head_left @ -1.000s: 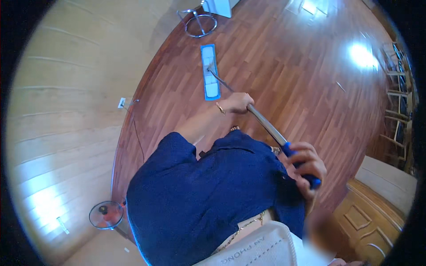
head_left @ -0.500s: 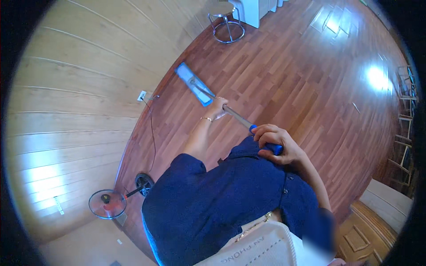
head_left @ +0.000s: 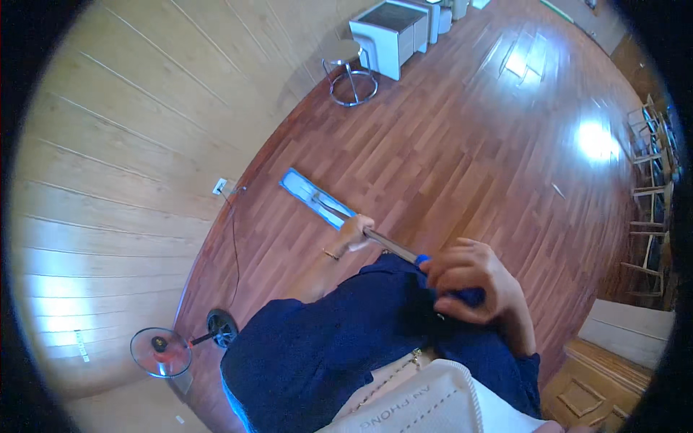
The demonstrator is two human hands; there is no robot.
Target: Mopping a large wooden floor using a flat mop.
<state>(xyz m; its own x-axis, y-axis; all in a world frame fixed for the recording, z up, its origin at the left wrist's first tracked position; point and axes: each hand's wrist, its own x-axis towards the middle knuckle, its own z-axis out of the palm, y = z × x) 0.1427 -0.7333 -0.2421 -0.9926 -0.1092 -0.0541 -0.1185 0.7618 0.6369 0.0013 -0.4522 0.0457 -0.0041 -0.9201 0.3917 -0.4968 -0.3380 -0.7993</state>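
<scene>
A flat mop with a metal pole and a blue grip runs slantwise in front of my body. Its blue-edged, pale flat head lies on the wooden floor, toward the wall on the left. My left hand is closed round the lower pole, close above the head. Round the blue grip at the pole's top end curls my right hand, slightly blurred, held before my dark blue shirt.
A round stool with chrome legs stands by the left wall beside a white cabinet. An electric fan is at lower left, its cord running to a wall socket. Wooden chairs line the right; a carved wooden piece sits lower right.
The mop head has come closer to my body, and both hands have moved lower in the picture with the pole. My view has shifted, showing more of the cabinet beyond the stool.
</scene>
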